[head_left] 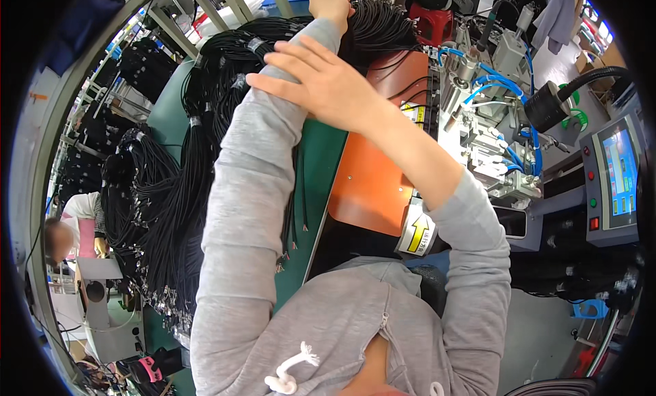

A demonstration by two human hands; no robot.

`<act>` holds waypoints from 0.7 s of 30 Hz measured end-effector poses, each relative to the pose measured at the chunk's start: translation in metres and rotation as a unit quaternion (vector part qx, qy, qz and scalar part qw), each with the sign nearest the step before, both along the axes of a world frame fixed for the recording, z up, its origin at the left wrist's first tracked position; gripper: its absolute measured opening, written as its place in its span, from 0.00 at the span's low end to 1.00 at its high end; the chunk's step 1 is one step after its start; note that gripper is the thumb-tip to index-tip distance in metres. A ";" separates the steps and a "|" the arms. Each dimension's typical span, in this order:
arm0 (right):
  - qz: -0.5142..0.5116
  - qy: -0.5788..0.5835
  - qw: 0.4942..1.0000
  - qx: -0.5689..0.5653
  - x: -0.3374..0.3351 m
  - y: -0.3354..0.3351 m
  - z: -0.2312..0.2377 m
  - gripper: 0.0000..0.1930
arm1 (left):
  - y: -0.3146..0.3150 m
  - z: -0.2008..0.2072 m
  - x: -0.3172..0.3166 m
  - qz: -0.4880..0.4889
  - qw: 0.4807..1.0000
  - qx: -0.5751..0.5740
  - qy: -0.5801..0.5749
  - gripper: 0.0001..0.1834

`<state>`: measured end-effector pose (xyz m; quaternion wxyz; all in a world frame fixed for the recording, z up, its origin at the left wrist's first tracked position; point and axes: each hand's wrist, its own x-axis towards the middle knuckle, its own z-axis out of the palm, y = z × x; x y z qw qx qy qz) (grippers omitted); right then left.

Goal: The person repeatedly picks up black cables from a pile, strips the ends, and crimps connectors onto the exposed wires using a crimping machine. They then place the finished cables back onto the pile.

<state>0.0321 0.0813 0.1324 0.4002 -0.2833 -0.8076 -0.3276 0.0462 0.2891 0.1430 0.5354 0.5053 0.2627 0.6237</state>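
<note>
My left arm reaches far forward, and my left hand (331,8) is closed at the top edge of the view, beside a pile of black cables (376,28). A small dark piece shows at its fingers; I cannot make out what it is. My right hand (318,82) crosses over and lies on my left forearm's grey sleeve (249,164), its fingers stretched out and slightly apart, holding nothing. Under and left of that arm, tied bundles of black cables (195,133) cover much of the green table (321,157).
An orange board (369,177) lies right of the green table, with a yellow-arrow label (418,235) at its near corner. Further right stand a metal machine with blue tubes (485,129), a black flexible hose (550,105) and a control screen (618,167). Another person (82,225) sits far left.
</note>
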 end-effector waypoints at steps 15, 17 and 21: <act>0.074 0.151 0.969 -0.181 0.002 -0.162 -0.095 0.10 | -0.196 -0.046 -0.042 -0.028 0.819 0.519 0.245 0.12; -0.062 0.354 0.880 -0.310 0.031 -0.198 -0.125 0.08 | -0.222 -0.077 -0.068 -0.069 0.754 0.588 0.286 0.14; -0.107 0.626 0.692 -0.343 0.066 -0.232 -0.142 0.16 | -0.234 -0.117 -0.066 -0.119 0.683 0.642 0.327 0.12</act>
